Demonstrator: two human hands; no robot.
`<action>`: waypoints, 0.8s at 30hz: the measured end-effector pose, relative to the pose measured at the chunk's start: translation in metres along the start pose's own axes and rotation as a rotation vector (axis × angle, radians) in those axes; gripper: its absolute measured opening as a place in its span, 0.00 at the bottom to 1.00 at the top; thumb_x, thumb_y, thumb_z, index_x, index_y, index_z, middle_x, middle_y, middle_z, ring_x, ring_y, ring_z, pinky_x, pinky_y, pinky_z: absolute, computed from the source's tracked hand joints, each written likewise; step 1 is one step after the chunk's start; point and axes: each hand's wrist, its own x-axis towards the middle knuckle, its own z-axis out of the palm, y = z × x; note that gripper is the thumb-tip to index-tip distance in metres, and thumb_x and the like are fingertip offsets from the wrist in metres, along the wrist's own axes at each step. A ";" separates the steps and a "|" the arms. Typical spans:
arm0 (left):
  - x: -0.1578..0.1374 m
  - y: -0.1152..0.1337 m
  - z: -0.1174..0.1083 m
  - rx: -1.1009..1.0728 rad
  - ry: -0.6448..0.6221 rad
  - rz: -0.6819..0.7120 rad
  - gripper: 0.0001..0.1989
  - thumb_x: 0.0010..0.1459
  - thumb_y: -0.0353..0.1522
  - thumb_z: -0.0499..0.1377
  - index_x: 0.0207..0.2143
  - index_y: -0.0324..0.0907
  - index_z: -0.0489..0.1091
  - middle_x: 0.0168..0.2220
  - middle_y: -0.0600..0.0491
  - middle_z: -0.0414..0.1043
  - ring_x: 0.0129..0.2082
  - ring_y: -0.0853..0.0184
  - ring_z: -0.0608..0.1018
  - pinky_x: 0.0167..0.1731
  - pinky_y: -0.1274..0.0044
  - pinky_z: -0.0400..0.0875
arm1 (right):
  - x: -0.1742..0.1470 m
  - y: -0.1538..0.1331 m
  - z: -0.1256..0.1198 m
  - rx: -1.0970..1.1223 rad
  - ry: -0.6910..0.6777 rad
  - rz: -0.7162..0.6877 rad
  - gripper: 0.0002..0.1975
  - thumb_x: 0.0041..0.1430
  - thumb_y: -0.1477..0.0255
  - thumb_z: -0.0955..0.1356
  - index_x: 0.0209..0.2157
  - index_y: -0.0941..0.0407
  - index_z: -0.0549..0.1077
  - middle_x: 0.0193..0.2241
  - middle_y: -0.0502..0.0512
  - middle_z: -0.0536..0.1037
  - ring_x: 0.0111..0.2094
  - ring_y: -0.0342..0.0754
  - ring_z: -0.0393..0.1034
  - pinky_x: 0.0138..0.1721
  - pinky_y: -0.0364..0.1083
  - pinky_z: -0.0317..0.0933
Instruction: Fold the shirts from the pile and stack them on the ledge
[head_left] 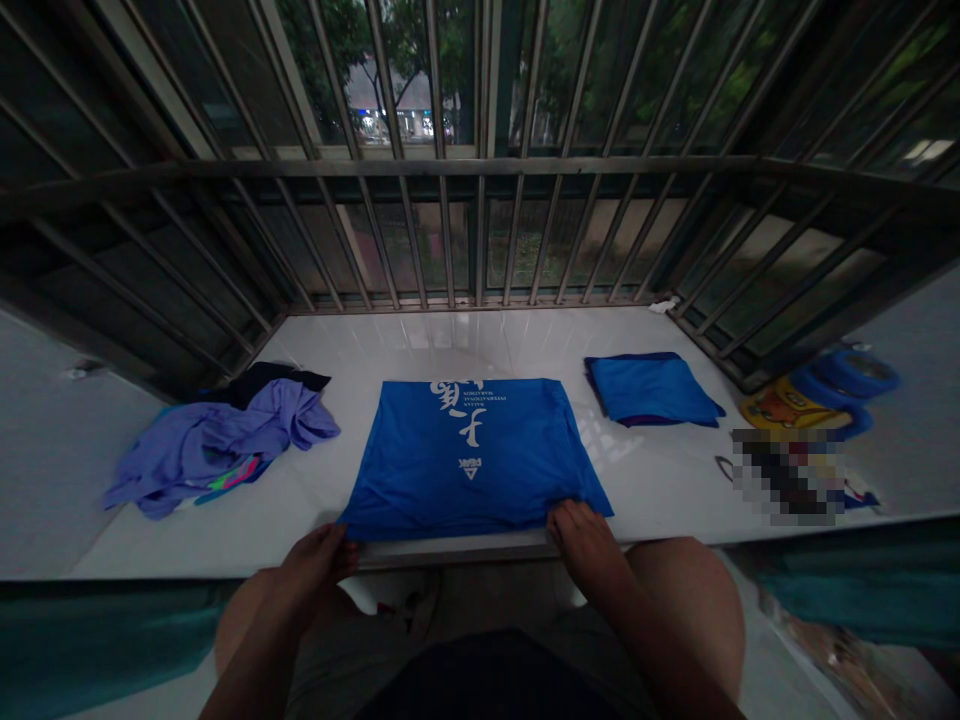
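Note:
A blue T-shirt (480, 450) with white printed lettering lies flat, folded to a rough rectangle, at the front of the white ledge. At its near left corner, my left hand (322, 555) pinches the fabric between thumb and fingers. My right hand (581, 535) grips the near edge toward the right corner, its fingers curled over the cloth. Back and to the right sits a stack of folded blue clothes (649, 388). A crumpled purple garment (225, 440) lies to the left, over dark and brightly coloured cloth.
The white ledge (465, 345) ends at metal window bars (480, 240) behind and on both sides. At the far right are a yellow bag (795, 408), a blue round object (855, 375) and a pixelated patch. Teal cloth (97, 630) hangs below the front edge.

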 end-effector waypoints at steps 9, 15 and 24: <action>0.006 -0.009 -0.001 0.767 0.059 0.872 0.32 0.57 0.42 0.65 0.64 0.45 0.72 0.69 0.38 0.72 0.69 0.45 0.74 0.70 0.58 0.67 | -0.025 0.052 -0.015 -0.034 -0.037 -0.026 0.43 0.63 0.57 0.74 0.75 0.49 0.61 0.72 0.64 0.69 0.70 0.67 0.65 0.68 0.67 0.58; -0.001 -0.046 -0.022 1.078 -0.130 0.960 0.35 0.58 0.28 0.59 0.67 0.57 0.74 0.69 0.48 0.74 0.67 0.48 0.76 0.69 0.55 0.69 | -0.052 0.082 -0.031 -0.063 -0.130 -0.095 0.40 0.57 0.84 0.65 0.67 0.41 0.73 0.62 0.55 0.82 0.59 0.59 0.78 0.55 0.57 0.73; 0.000 -0.001 -0.022 0.691 -0.155 0.810 0.13 0.59 0.42 0.65 0.45 0.60 0.85 0.54 0.50 0.85 0.57 0.49 0.83 0.60 0.62 0.77 | -0.016 0.090 -0.079 0.525 -0.233 0.088 0.19 0.60 0.76 0.67 0.50 0.47 0.82 0.58 0.57 0.83 0.58 0.57 0.77 0.60 0.55 0.71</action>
